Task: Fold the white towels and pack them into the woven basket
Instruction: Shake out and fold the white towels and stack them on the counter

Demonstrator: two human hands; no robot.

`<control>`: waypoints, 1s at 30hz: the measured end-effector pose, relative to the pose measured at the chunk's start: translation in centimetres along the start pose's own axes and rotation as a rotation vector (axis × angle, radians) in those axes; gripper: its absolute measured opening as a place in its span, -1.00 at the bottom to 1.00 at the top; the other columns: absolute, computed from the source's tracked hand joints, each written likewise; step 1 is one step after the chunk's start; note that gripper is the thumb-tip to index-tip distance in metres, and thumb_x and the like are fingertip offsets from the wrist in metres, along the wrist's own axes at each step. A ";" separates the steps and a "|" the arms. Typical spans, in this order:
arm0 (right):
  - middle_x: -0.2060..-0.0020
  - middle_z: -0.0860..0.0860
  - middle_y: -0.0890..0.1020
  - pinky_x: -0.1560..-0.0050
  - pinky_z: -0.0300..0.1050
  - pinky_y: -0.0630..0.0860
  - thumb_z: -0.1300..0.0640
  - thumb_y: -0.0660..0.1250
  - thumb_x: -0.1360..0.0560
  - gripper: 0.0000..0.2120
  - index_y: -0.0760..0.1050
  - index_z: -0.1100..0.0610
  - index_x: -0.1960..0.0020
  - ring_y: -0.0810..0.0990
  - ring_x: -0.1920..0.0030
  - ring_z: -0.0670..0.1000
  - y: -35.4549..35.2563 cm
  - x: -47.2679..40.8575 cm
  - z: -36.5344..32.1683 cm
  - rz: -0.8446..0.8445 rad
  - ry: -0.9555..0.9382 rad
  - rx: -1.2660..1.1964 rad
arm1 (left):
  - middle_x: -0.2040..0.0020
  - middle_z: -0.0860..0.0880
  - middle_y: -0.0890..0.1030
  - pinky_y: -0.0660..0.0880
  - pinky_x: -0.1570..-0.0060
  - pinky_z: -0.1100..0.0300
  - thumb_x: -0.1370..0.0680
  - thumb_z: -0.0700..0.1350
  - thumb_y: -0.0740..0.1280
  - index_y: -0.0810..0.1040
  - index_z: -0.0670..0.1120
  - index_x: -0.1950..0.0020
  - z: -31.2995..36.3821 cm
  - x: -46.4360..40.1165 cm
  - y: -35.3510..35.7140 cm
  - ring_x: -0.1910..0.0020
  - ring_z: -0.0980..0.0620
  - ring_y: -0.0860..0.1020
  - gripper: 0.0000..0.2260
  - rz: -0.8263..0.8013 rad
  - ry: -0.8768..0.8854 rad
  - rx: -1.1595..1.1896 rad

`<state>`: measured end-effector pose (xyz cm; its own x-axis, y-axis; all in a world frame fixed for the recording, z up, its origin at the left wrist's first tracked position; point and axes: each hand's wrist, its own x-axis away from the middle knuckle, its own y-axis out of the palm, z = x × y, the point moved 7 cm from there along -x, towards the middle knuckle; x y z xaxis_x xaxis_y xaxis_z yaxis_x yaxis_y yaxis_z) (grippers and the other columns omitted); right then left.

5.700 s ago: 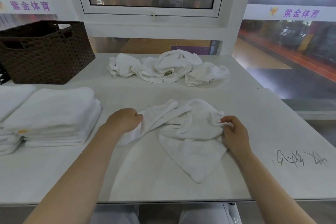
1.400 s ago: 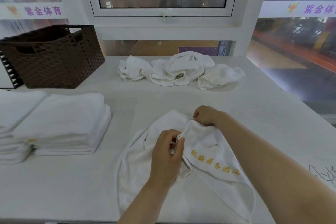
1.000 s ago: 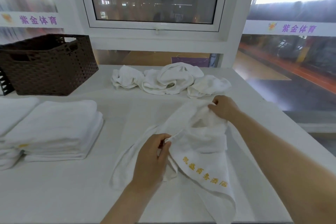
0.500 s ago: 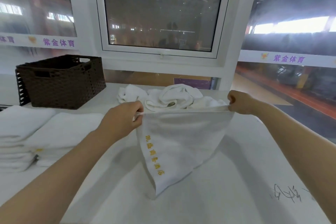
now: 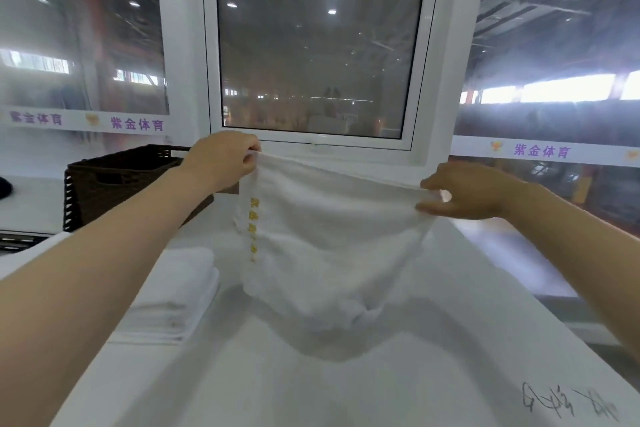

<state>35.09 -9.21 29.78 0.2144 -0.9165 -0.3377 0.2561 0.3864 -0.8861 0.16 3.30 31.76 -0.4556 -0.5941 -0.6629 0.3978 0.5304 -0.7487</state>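
Observation:
A white towel [image 5: 332,239] with yellow lettering down its left edge hangs spread out in the air above the table. My left hand [image 5: 225,159] pinches its top left corner. My right hand [image 5: 464,192] pinches the top right corner, a little lower. The towel's bottom edge sags and touches the tabletop. The dark brown woven basket [image 5: 114,180] stands at the back left, partly behind my left forearm. The heap of unfolded towels at the back is hidden behind the raised towel.
A stack of folded white towels [image 5: 173,298] lies on the white table [image 5: 346,392] to the left, under my left arm. A white-framed window [image 5: 311,45] rises behind the table. Handwritten marks [image 5: 568,406] sit near the front right edge.
Both hands have lifted the towel higher and pulled its top edge wider and tauter. The view has tilted upward, so the crumpled towels behind are now covered.

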 end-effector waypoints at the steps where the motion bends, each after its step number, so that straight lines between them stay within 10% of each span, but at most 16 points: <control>1: 0.30 -0.08 0.48 0.23 -0.09 0.35 -0.32 0.11 -0.53 -0.73 0.35 -0.21 0.25 0.46 0.22 -0.05 -1.8 0.1 0.2 0.169 0.003 -0.096 | 0.15 -0.01 0.55 0.43 0.17 0.06 -0.58 -0.17 0.21 0.53 -0.05 0.00 -0.1 0.0 -0.7 0.17 -0.05 0.51 -0.89 0.053 -0.014 0.043; 11: 0.45 -0.10 0.50 0.30 -0.11 0.35 -0.05 0.20 -0.61 -0.63 0.33 0.03 0.35 0.44 0.34 -0.10 -2.0 0.5 -0.4 0.114 0.031 -0.260 | -0.02 -0.03 0.59 0.43 0.04 0.06 -0.67 -0.15 0.11 0.51 -0.07 -0.14 -0.5 1.1 1.0 0.04 -0.03 0.50 -0.81 -0.203 0.001 0.032; 22: 0.41 0.01 0.49 0.30 -0.07 0.32 -0.03 0.18 -0.62 -0.64 0.40 0.14 0.28 0.43 0.33 0.02 -2.0 -0.3 -1.7 0.128 0.061 -0.320 | -0.03 -0.11 0.59 0.37 0.12 0.09 -0.64 -0.24 0.14 0.48 -0.07 -0.09 -2.4 1.6 0.5 0.06 -0.06 0.48 -0.84 -0.092 -0.134 0.092; 30: 0.24 -0.04 0.60 0.17 -0.18 0.48 0.10 0.34 -0.55 -0.96 0.53 0.04 0.07 0.53 0.25 -0.08 -4.0 -2.1 -4.7 0.464 0.211 -0.871 | 0.11 0.04 0.52 0.37 0.20 0.18 -0.54 -0.26 0.03 0.55 -0.01 0.09 1.7 1.7 1.1 0.13 0.06 0.45 -0.68 0.012 -0.433 0.767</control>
<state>29.21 -9.32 32.51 -0.0744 -0.7271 -0.6825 -0.6065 0.5763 -0.5478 1.14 1.84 29.76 -0.1683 -0.8506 -0.4982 0.8968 0.0776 -0.4355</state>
